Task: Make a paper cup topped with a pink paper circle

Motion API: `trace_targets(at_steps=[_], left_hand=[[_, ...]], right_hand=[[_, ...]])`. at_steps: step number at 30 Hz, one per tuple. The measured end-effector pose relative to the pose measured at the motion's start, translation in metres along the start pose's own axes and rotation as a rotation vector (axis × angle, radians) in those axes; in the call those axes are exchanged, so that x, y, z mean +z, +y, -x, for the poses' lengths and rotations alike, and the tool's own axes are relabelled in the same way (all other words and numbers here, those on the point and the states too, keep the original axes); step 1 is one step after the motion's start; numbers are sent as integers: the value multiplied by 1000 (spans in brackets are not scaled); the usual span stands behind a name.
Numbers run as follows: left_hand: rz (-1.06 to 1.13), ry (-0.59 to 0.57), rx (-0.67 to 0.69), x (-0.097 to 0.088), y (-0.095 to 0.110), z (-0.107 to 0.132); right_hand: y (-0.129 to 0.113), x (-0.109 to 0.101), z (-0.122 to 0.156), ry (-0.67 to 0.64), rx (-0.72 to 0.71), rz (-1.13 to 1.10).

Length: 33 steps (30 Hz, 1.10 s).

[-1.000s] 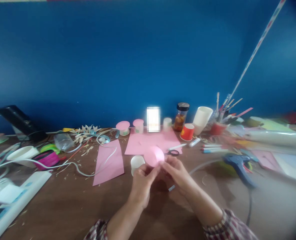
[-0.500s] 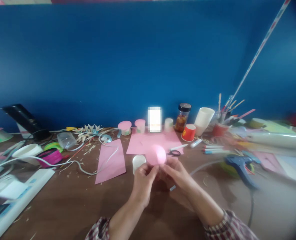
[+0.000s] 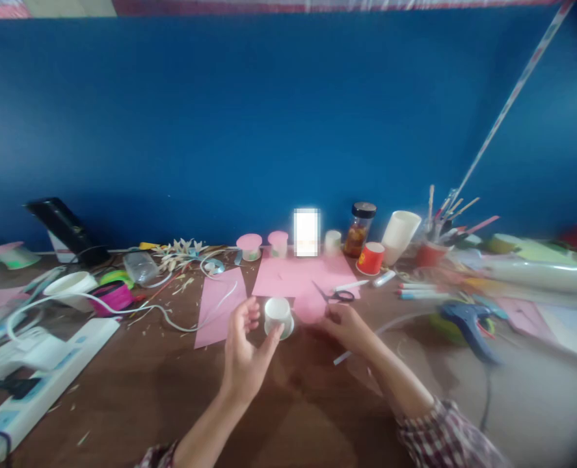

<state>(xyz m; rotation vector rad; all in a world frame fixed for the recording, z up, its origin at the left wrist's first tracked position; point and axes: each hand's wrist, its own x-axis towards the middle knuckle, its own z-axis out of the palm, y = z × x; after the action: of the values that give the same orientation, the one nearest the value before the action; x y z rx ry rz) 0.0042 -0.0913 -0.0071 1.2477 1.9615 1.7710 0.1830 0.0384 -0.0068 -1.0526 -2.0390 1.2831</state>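
My left hand [image 3: 249, 354] is open, thumb and fingers apart, beside a small white paper cup [image 3: 277, 314] on the brown table. The thumb reaches close to the cup's right side; whether it touches I cannot tell. My right hand [image 3: 344, 328] is closed on the edge of a pink paper disc [image 3: 310, 305], just right of the cup. Behind that hand lie open scissors [image 3: 341, 296] with black handles. A pink paper sheet [image 3: 293, 274] spreads beyond the disc, and a second pink sheet [image 3: 213, 325] lies left of my left hand.
Two cups with pink tops [image 3: 249, 246] stand along the blue wall. Right are a lidded jar [image 3: 360, 231], a red cup [image 3: 370, 259], and a blue glue gun [image 3: 468, 325] with a cord. Left are a white power strip [image 3: 49, 390] and a loose white cable [image 3: 171, 325].
My left hand has let go of the pink paper disc, opened, and moved left to the white cup. My right hand keeps the disc, now lower and flatter beside the cup.
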Motion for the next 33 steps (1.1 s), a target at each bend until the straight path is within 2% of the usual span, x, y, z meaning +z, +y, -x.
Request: trace_targets(at_steps=[3, 5, 7, 9, 13, 16, 19, 23, 27, 33], left_hand=[[-135, -186, 21, -3, -14, -19], [-168, -311, 4, -1, -17, -25], [-193, -378, -26, 3, -18, -27], [-228, -393, -52, 5, -18, -29], [-269, -371, -37, 9, -13, -40], [-292, -250, 2, 17, -6, -52], [-232, -162, 36, 28, -4, -58], [-201, -78, 28, 35, -15, -52], [-229, -76, 26, 30, -27, -49], [-170, -107, -13, 28, -29, -53]], right_hand=[[-3, 1, 1, -78, 17, 165], [-9, 0, 3, -57, 13, 302], [-16, -2, 8, 3, 12, 443], [-22, -6, 16, 40, 26, 559], [-29, -16, 36, -9, 36, 697], [-36, -23, 42, -59, 0, 814], [-43, -29, 35, -31, 4, 914], [-53, -32, 21, -1, 31, 972], [-60, -30, 18, -35, 32, 1005], [-75, -30, 14, -84, 20, 1063]])
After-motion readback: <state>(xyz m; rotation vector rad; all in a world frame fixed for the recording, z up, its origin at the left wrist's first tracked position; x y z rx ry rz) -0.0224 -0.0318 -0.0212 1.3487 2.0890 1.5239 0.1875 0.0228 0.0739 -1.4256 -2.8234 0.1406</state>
